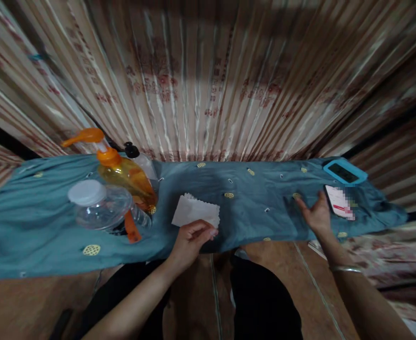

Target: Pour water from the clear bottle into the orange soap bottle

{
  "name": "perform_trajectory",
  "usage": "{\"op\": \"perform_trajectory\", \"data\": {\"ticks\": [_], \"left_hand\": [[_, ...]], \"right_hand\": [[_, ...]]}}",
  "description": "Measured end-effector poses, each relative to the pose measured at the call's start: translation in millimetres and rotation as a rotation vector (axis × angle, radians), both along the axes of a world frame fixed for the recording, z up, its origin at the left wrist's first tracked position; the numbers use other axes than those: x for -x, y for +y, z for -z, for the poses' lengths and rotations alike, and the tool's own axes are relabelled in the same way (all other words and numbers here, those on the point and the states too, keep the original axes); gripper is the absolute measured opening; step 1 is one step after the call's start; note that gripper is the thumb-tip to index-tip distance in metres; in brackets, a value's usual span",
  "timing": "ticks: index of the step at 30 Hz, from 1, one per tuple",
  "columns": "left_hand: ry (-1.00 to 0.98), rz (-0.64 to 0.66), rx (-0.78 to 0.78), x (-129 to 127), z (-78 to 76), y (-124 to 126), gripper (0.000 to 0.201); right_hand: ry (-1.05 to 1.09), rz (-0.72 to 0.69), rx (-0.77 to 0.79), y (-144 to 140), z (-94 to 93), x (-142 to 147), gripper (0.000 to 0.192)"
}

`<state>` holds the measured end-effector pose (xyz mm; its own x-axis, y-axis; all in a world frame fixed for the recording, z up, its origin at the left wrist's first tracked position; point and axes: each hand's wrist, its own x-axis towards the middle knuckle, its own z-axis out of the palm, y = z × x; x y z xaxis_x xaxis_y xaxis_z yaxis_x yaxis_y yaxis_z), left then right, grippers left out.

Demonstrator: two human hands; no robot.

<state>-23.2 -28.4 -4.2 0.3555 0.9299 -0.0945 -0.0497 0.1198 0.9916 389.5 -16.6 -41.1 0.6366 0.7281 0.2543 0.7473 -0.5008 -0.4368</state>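
Note:
A white sheet with scalloped edges (195, 211) lies on the blue-green cloth in front of me; whether it is paper or fabric I cannot tell. My left hand (192, 239) is closed in a pinch at its lower right corner, covering part of the near edge. Farther right, my right hand (317, 215) is open, thumb spread from the fingers, its fingertips beside the left edge of a smartphone (337, 200). The phone's lit screen is partly blurred out. A bracelet circles the right wrist.
A clear jar with a white lid (87, 192), an orange pump bottle of yellow liquid (124, 177) and a black-capped bottle (142, 163) stand at left. A blue-framed digital clock (345, 172) sits behind the phone. Pleated curtains (200, 85) hang close behind the cloth-covered table (250, 217).

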Motion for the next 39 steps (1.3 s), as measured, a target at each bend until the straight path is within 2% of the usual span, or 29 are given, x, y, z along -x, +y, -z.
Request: {"op": "perform_trajectory", "data": {"ticks": [3,7,9,11,14,17,19,21,26,29,32,36,39], "left_hand": [[0.041,-0.051,-0.064,5,6.1,3,0.031],[0.038,-0.13,-0.206,16,0.3,-2,0.026],[0.074,-0.15,-0.266,28,-4.8,-14,0.032],[0.145,-0.203,-0.322,47,-7.4,-31,0.034],[0.307,-0.338,-0.408,86,-5.9,-55,0.032],[0.49,-0.595,-0.559,130,-4.6,-63,0.039],[0.499,-0.773,-0.641,152,-7.2,-56,0.06],[0.449,-0.862,-0.682,164,-11.8,-44,0.084],[0.323,-0.871,-0.658,161,-15.2,-16,0.104],[0.289,-0.88,-0.571,156,-5.5,-6,0.118],[0.263,-0.862,-0.478,157,7.3,5,0.123],[0.255,-0.827,-0.388,159,15.9,17,0.119],[0.325,-0.823,-0.277,158,14.3,19,0.109]], "right_hand": [[0.185,-0.238,0.016,3,-9.9,73,0.084],[0.365,-0.707,0.129,-9,-38.7,168,0.076],[0.409,-0.928,0.207,-21,-54.2,205,0.064],[0.427,-1.072,0.261,-33,-62.4,231,0.057],[0.427,-1.098,0.26,-46,-54.0,251,0.046],[0.41,-0.967,0.191,-48,-29.4,251,0.032],[0.381,-0.855,0.142,-45,-14.7,245,0.025],[0.34,-0.793,0.105,-40,-5.8,238,0.021],[0.194,-0.747,0.03,-28,2.8,238,0.021],[0.082,-0.847,0.01,-23,11.6,251,0.036],[-0.033,-0.975,0.031,-19,21.0,266,0.047],[-0.162,-1.058,0.04,-8,21.5,276,0.024],[-0.225,-1.05,0.015,1,13.0,275,0.02]]}}
